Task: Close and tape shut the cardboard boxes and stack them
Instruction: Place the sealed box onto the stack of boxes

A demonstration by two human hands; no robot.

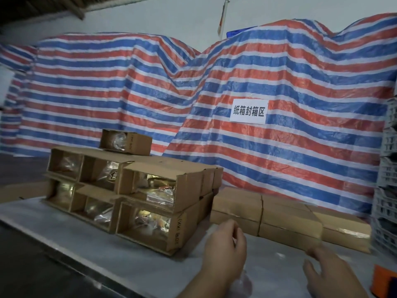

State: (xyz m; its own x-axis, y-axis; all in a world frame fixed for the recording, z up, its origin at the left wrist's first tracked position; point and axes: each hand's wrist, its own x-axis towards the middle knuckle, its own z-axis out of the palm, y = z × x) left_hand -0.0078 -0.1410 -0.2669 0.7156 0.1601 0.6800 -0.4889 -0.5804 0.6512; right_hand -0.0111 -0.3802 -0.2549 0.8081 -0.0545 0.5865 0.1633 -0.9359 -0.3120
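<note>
Currently both hands are raised over the table [129, 261], holding nothing. Left hand [223, 250]: fingers loosely curled, thumb apart from them, nothing between. Right hand [328, 274]: blurred, fingers spread and reaching toward the taped boxes.

Open boxes [129, 194]: a two-tier stack at left of centre, lying on their sides with open ends facing the camera, clear-wrapped contents showing inside. One more small open box [126, 141] sits on top of the stack, toward the back.

Sealed boxes [287, 220]: a low row just right of the open stack, two high at the near end, glossy tape along the seams. They touch one another; the nearest sits just beside the open stack's right side.

Orange object [384, 278] at the far right edge, partly cut off. Possibly the tape holder; cannot tell.

Behind: striped tarp [214, 93] with a white paper sign [248, 111].

Judgement on the step: hands are between boxes, most likely about to fetch the next open one. To do it well, take from the top tier first, the loose single box or the near right one, so the lower tier is not disturbed. Support the open end while turning it upright, since the wrapped contents could slide out. Fold the flaps flush before taping, then set it square against the sealed row.
</note>
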